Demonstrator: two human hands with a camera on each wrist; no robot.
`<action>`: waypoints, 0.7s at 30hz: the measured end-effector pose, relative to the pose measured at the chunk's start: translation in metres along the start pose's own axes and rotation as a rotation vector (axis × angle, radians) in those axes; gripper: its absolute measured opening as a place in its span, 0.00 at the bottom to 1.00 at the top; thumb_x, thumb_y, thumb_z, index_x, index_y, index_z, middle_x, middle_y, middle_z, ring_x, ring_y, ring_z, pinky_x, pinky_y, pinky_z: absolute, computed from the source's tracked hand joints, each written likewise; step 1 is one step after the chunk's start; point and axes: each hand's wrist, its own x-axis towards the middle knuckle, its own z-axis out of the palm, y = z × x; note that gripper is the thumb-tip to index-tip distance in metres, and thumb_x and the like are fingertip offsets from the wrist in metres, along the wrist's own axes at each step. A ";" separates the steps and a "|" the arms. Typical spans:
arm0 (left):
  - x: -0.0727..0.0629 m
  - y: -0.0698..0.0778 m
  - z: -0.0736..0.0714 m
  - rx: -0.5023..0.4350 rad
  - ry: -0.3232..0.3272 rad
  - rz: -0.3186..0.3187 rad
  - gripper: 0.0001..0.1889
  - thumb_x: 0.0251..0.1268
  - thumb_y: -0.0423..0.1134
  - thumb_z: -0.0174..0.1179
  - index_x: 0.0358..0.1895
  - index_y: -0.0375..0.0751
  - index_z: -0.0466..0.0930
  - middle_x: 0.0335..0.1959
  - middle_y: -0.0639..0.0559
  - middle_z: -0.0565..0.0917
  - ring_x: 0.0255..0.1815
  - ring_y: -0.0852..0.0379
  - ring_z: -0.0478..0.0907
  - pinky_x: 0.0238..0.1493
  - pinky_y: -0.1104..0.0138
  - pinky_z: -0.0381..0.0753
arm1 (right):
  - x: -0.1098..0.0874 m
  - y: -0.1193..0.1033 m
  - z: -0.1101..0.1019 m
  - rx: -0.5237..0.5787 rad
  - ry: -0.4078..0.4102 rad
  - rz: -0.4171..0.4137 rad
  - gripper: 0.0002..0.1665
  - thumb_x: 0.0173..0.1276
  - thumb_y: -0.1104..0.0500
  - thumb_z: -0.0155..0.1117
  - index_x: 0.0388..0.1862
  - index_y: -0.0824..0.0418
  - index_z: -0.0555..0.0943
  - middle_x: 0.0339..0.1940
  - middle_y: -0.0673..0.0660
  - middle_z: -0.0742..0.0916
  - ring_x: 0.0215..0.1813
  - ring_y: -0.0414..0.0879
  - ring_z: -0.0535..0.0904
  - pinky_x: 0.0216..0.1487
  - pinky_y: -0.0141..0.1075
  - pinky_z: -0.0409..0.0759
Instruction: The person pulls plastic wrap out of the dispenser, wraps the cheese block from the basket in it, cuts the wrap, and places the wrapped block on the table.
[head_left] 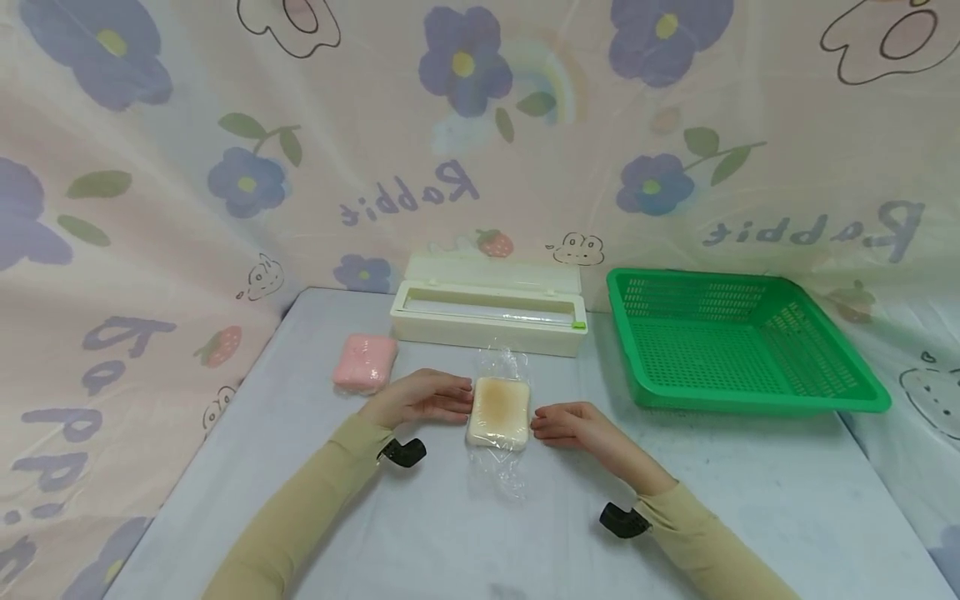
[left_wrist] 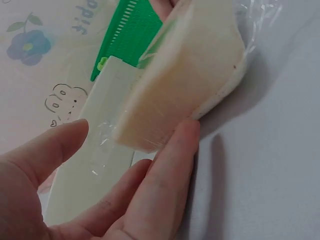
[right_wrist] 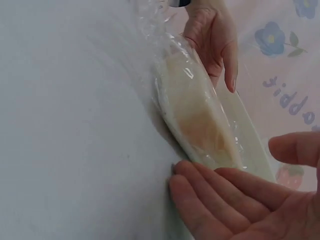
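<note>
A cream bread-slice-shaped piece (head_left: pixel 501 410) with a browned middle lies on the table, wrapped in clear plastic film (head_left: pixel 501 475) whose loose ends stick out front and back. At its left side is my left hand (head_left: pixel 431 397), fingers fairly straight; in the left wrist view its fingertips (left_wrist: pixel 187 131) touch the wrapped edge. My right hand (head_left: pixel 573 425) lies at the right side, fingers extended and thumb apart in the right wrist view, with fingertips (right_wrist: pixel 187 172) close to the film. Whether they touch it, I cannot tell. Neither hand grips it.
A pink wrapped piece (head_left: pixel 365 363) of similar shape lies to the left. Behind stands a cream cling film dispenser (head_left: pixel 487 332) with its lid raised and a roll inside. A green plastic basket (head_left: pixel 757 400) sits at the right. A printed curtain (head_left: pixel 525 192) hangs behind the table.
</note>
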 end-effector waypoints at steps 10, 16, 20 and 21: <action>0.010 -0.001 0.004 0.044 0.051 -0.038 0.18 0.69 0.34 0.57 0.54 0.21 0.74 0.45 0.31 0.81 0.42 0.43 0.83 0.49 0.54 0.80 | -0.018 -0.008 0.003 -0.721 0.095 -0.461 0.22 0.68 0.63 0.62 0.59 0.69 0.76 0.57 0.61 0.81 0.60 0.53 0.76 0.59 0.46 0.75; 0.011 -0.001 0.004 0.051 0.058 -0.046 0.18 0.67 0.35 0.60 0.52 0.22 0.76 0.44 0.32 0.82 0.41 0.44 0.83 0.48 0.54 0.81 | -0.025 -0.018 0.011 -1.116 -0.017 -0.699 0.36 0.59 0.64 0.71 0.67 0.66 0.70 0.66 0.60 0.75 0.65 0.54 0.71 0.60 0.46 0.74; 0.011 -0.001 0.005 0.064 0.051 -0.048 0.17 0.67 0.33 0.59 0.52 0.22 0.75 0.45 0.33 0.82 0.40 0.46 0.83 0.48 0.55 0.81 | -0.025 -0.017 0.021 -1.312 -0.106 -0.867 0.47 0.51 0.66 0.76 0.70 0.63 0.66 0.69 0.59 0.72 0.67 0.53 0.68 0.62 0.43 0.73; 0.011 -0.002 0.005 0.063 0.050 -0.050 0.16 0.67 0.32 0.59 0.52 0.22 0.75 0.45 0.33 0.82 0.40 0.45 0.83 0.48 0.55 0.81 | -0.025 -0.016 0.024 -1.359 -0.123 -0.895 0.49 0.50 0.66 0.77 0.71 0.62 0.65 0.69 0.58 0.71 0.68 0.53 0.67 0.63 0.42 0.72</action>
